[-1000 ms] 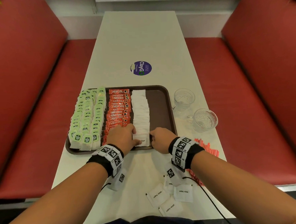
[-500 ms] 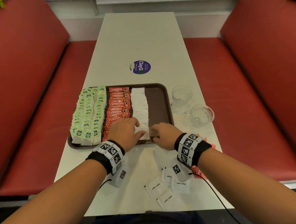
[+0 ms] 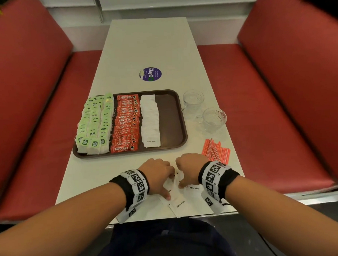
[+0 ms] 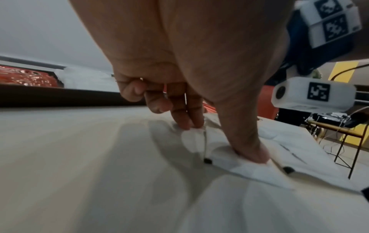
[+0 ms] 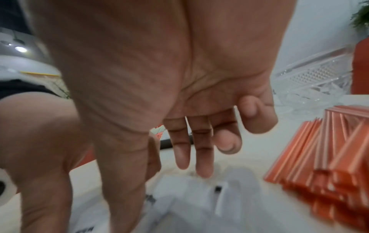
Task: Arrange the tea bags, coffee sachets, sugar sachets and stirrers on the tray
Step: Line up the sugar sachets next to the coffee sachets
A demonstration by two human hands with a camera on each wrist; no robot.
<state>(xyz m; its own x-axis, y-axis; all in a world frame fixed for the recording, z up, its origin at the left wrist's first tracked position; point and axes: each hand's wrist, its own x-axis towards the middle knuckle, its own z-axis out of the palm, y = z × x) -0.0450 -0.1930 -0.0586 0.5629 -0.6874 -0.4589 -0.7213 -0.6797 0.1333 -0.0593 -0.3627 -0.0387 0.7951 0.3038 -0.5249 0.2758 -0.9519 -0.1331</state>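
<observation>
A brown tray (image 3: 169, 118) holds rows of green tea bags (image 3: 94, 124), red coffee sachets (image 3: 125, 122) and a column of white sugar sachets (image 3: 150, 119). Loose sugar sachets (image 3: 180, 204) lie near the table's front edge. My left hand (image 3: 167, 184) is on them, and its thumb and fingertips pinch one sachet (image 4: 199, 141) so that it bulges. My right hand (image 3: 183, 178) hovers beside it with straight fingers (image 5: 199, 165) over more sachets (image 5: 189, 197), holding nothing. Orange stirrers (image 3: 216, 150) lie in a pile right of my right hand.
Two glass cups (image 3: 193, 101) (image 3: 213, 119) stand on the table right of the tray. A round purple sticker (image 3: 150, 74) lies beyond the tray. Red benches (image 3: 36, 115) flank the table. The tray's right strip is bare.
Both hands have pulled back from the sugar column at the tray's front edge to the loose sachets near the table's front edge. The left hand has taken hold of one.
</observation>
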